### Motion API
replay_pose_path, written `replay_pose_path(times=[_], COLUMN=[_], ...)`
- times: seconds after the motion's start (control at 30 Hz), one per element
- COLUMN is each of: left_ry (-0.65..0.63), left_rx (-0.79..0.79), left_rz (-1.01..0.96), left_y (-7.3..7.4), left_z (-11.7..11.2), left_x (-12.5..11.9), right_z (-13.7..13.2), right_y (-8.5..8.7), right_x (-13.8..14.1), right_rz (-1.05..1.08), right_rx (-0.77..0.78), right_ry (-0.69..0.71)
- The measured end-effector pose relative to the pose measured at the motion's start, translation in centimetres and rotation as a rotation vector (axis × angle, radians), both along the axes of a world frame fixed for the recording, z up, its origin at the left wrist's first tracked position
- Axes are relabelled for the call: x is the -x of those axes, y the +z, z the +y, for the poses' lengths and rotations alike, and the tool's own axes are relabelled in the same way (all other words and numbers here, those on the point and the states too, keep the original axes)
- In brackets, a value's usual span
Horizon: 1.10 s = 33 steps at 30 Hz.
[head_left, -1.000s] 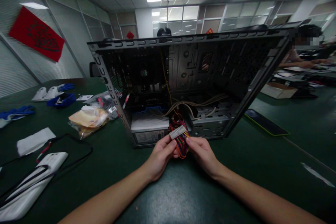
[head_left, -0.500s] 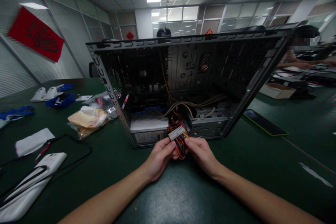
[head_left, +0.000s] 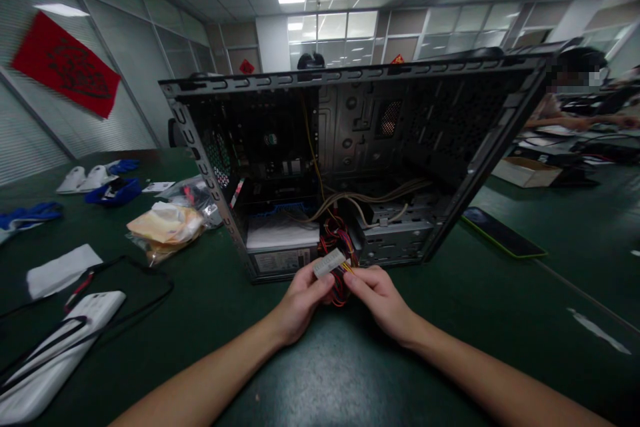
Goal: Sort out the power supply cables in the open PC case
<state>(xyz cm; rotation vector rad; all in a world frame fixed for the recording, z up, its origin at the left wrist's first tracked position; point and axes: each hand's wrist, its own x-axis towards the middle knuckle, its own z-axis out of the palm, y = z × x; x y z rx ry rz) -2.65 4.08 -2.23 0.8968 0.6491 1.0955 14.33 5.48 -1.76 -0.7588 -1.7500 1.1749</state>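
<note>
An open black computer case (head_left: 350, 160) stands on the dark green table (head_left: 320, 373) with its inside facing me. A bundle of coloured wires (head_left: 336, 240) runs out of its lower middle and ends in a white multi-pin connector (head_left: 329, 263). My left hand (head_left: 300, 303) and my right hand (head_left: 380, 297) meet just in front of the case. Both pinch the connector and wire bundle from either side, fingers closed.
Left of the case lie plastic bags (head_left: 167, 223), blue and white gloves (head_left: 95, 183), a white cloth (head_left: 60, 268), a black cable (head_left: 140, 293) and a white device (head_left: 55, 353). A green-edged tablet (head_left: 503, 232) lies at right. Another person (head_left: 575, 90) sits at the far right.
The connector has dropped slightly and shifted left between my fingers, and both hands have moved a little lower. The case has not moved.
</note>
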Motion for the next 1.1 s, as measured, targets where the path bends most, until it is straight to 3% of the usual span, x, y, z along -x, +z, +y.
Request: replay_pose_path(times=[0.13, 0.57, 1.1], left_ry=[0.012, 0.034, 0.022], left_rx=[-0.073, -0.090, -0.135], left_rz=[0.067, 0.180, 0.173], left_y=[0.03, -0.77, -0.54], left_z=[-0.13, -0.03, 0.16], left_x=[-0.10, 0.08, 0.07], right_z=[-0.18, -0.07, 0.09], right_y=[-0.14, -0.17, -0.09], right_x=[0.07, -0.02, -0.23], right_rz=[-0.079, -0.106, -0.130], right_rx=[-0.082, -0.035, -0.142], right_ry=[-0.021, 0.046, 0.058])
